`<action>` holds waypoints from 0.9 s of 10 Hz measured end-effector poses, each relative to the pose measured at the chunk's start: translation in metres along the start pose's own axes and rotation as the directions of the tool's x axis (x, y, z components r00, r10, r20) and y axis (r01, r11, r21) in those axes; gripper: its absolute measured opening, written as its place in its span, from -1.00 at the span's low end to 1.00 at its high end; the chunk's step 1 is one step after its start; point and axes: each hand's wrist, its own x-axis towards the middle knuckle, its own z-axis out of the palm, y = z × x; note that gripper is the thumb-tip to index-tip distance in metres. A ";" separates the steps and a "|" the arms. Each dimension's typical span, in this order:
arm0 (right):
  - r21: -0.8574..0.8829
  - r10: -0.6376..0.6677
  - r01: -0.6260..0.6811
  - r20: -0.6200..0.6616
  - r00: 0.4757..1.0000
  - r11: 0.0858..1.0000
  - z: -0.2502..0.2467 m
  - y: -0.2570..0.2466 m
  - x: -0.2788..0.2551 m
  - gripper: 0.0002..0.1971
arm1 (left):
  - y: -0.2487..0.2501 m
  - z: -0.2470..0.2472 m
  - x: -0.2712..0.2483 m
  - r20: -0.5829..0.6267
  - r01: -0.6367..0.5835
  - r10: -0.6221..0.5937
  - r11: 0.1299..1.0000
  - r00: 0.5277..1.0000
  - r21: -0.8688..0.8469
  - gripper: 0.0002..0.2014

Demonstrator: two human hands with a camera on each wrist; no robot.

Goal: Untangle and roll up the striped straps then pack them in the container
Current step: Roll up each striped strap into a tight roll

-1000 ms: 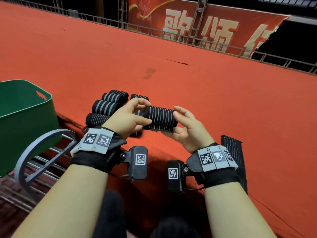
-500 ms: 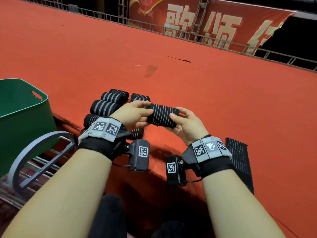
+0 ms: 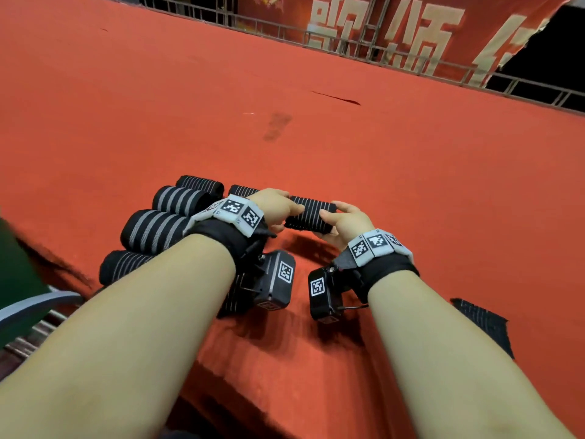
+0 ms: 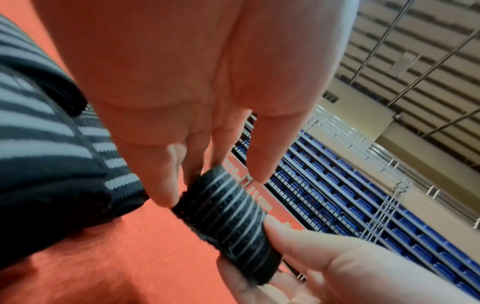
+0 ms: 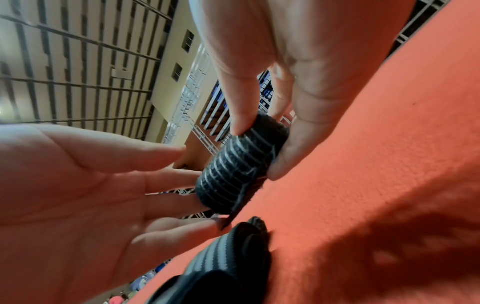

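A rolled black strap with thin white stripes (image 3: 311,213) hangs just above the red carpet (image 3: 411,185), between both hands. My right hand (image 3: 329,217) pinches its right end between thumb and finger; the right wrist view shows this pinch on the roll (image 5: 241,168). My left hand (image 3: 286,213) has straight fingers (image 4: 166,185) touching the roll's (image 4: 228,218) left end, thumb apart. Several finished rolls (image 3: 152,229) lie in a cluster left of my left wrist. Only a strip of the green container (image 3: 19,274) shows at the left edge.
A flat black strap piece (image 3: 481,321) lies on the carpet right of my right forearm. A grey curved frame (image 3: 31,308) sits below the container. The carpeted ledge drops off near my elbows. Metal railing (image 3: 380,42) and a red banner stand at the back.
Both hands have carried the roll forward and lower, close to the carpet. My left hand's fingers have straightened from a grip to a touch at the roll's end. The container has slid mostly out of view.
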 end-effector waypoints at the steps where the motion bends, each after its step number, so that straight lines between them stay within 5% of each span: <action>1: -0.037 0.028 -0.029 -0.033 0.999 0.999 -0.003 0.005 0.035 -0.56 | 0.001 0.003 0.023 0.005 -0.010 0.009 0.991 1.000 0.132 -0.55; 5: -0.493 0.016 -0.078 -0.130 0.991 0.867 0.000 0.013 0.072 -0.47 | -0.009 0.000 0.043 0.017 0.032 -0.036 0.986 0.999 0.163 -0.51; 7: -0.565 -0.007 -0.067 -0.129 0.992 0.823 -0.028 -0.008 0.028 -0.50 | -0.010 -0.001 0.014 0.001 0.046 -0.047 0.983 0.999 0.177 -0.83; 9: -0.575 -0.033 -0.047 -0.127 0.991 0.817 -0.066 -0.029 -0.050 -0.54 | 0.007 0.014 -0.058 0.019 -0.028 0.023 0.966 1.000 0.257 -0.83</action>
